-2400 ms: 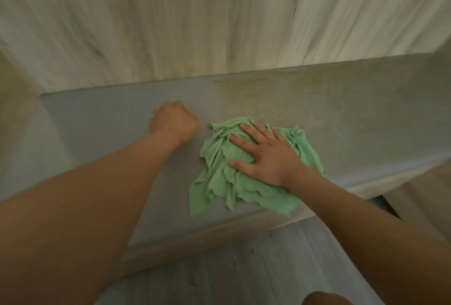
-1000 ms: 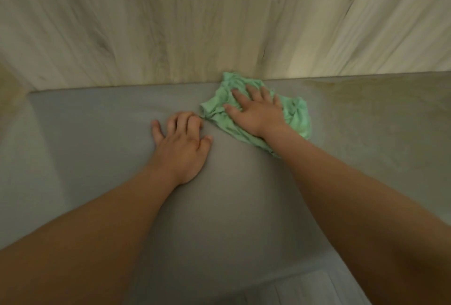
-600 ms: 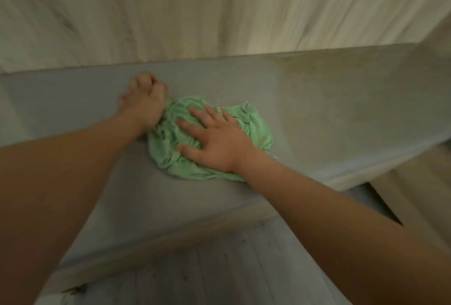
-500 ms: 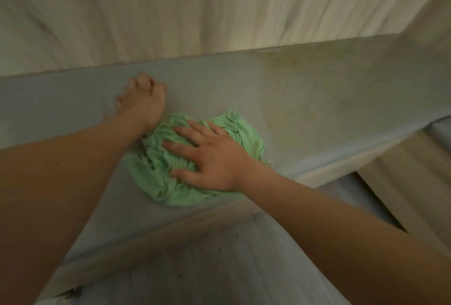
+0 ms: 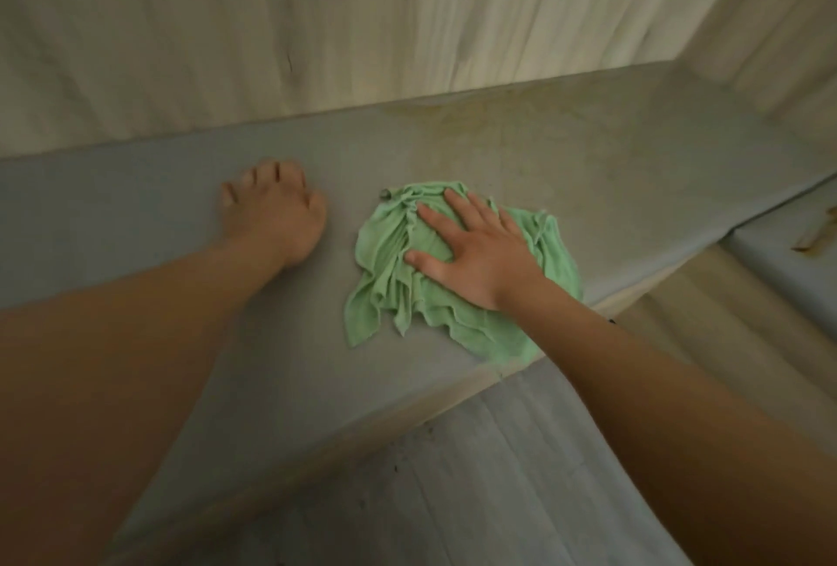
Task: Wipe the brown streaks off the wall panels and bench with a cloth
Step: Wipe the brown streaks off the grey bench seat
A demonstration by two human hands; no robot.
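Wall panels [image 5: 317, 22]: two faces, back and right. Bench [image 5: 136, 212]: one, brown streaks [image 5: 521, 135] on its right part. Cloth [image 5: 389, 266]: one, green, on the bench, now further right and clear of the left hand [image 5: 276, 212], which rests loosely bent, holding nothing. Right hand [image 5: 480, 257] presses the cloth, fingers spread.

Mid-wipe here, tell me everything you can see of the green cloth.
The green cloth is thin, soft-looking fabric, crumpled into folds with ragged, wavy edges. It lies bunched on the grey bench near its front edge, one corner trailing toward the camera. The right hand presses flat on it, fingers spread. Brownish staining on the bench lies just beyond it, toward the wall.
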